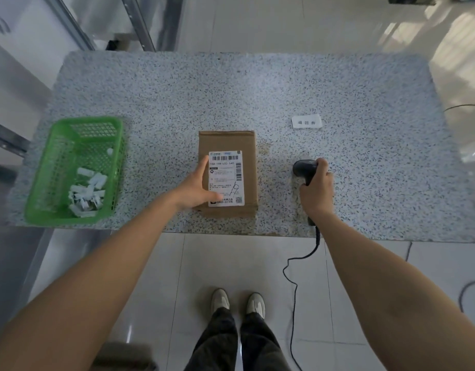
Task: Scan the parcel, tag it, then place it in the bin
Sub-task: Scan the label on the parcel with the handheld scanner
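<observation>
A brown cardboard parcel (248, 145) lies flat near the table's front edge, its white shipping label (227, 170) facing up. My left hand (197, 187) rests on the parcel's left side, fingers spread, thumb over the label's lower edge. To the right, my right hand (316, 190) is closed around the handle of a black barcode scanner (303, 167), whose head sits low over the table and faces away from me. A small white tag (306, 121) with printed characters lies on the table beyond the scanner. A green plastic bin (78, 167) stands at the left.
The speckled table (177, 89) has open surface behind the parcel. The green bin holds several crumpled white paper pieces (87, 194). The scanner's black cable (295, 285) hangs off the front edge to the tiled floor. Metal frame legs stand at the far left.
</observation>
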